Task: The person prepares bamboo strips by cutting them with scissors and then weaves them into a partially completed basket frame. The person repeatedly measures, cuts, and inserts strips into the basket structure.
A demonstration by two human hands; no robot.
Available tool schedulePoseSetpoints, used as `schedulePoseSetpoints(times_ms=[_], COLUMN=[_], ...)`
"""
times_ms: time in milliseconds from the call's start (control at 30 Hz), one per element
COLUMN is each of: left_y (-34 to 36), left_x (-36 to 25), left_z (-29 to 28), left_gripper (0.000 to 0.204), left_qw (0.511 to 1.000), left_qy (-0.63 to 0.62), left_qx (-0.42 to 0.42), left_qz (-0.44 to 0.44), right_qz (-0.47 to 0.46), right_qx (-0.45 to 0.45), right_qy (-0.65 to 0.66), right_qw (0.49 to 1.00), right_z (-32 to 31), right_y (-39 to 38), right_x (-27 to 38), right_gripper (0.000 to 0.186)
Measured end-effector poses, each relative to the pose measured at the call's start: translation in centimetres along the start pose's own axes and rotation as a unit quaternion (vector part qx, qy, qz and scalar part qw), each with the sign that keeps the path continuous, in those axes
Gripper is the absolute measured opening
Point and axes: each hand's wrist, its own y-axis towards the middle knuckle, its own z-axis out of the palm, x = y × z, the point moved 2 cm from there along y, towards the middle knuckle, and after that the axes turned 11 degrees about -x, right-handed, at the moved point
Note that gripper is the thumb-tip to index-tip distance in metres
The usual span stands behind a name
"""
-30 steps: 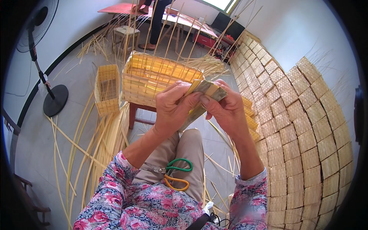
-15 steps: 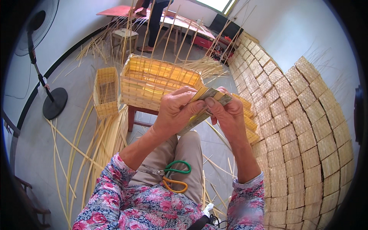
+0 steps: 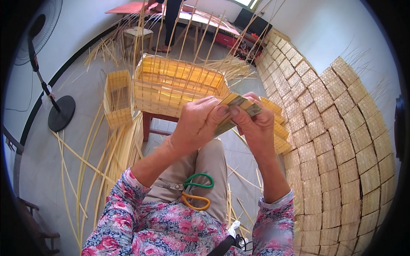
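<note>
Both hands are raised above my lap, pinching flat, folded bamboo strips (image 3: 238,101) of yellow and mottled grey-green. My left hand (image 3: 198,121) has its thumb pressed on the strips' near side; my right hand (image 3: 255,124) grips them with its thumb beside the left one. Just beyond the hands, a yellow woven basket (image 3: 175,79) with long upright stakes rests on a red-brown wooden stool (image 3: 146,128). On my lap lie scissors (image 3: 196,202) with one green and one orange loop handle.
A smaller basket (image 3: 117,98), loose strips (image 3: 100,170) and a standing fan (image 3: 62,111) are on the left. Stacked woven pieces (image 3: 333,170) cover the right, with yellow ones (image 3: 279,138) near my right hand. Behind, another person's legs (image 3: 170,30) show beside a red-topped table (image 3: 124,9).
My left thumb has shifted up over the folded strips, and their lower end shows less. Both hands have moved slightly, still holding the piece.
</note>
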Motion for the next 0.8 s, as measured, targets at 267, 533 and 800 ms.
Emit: schedulePoseSetpoints(times_ms=[267,533,800], left_y=[0.6,1.3,2.1], left_x=[0.8,1.6,1.8], left_z=[0.0,-1.0,0.3], left_gripper=[0.029,0.034,0.034], left_qw=[0.996,0.973,0.974], left_qy=[-0.032,0.013,0.002], left_qx=[0.078,0.224,0.223], left_qz=[0.024,0.05,0.05], right_qz=[-0.001,-0.021,-0.096], right_qx=[0.043,0.064,-0.007], right_qy=[0.0,-0.001,0.031], right_qw=[0.999,0.998,0.995], right_z=[-0.9,-1.1,-1.7], right_y=[0.6,0.7,0.5], right_x=[-0.4,-0.5,-1.4], right_gripper=[0.015,0.016,0.013])
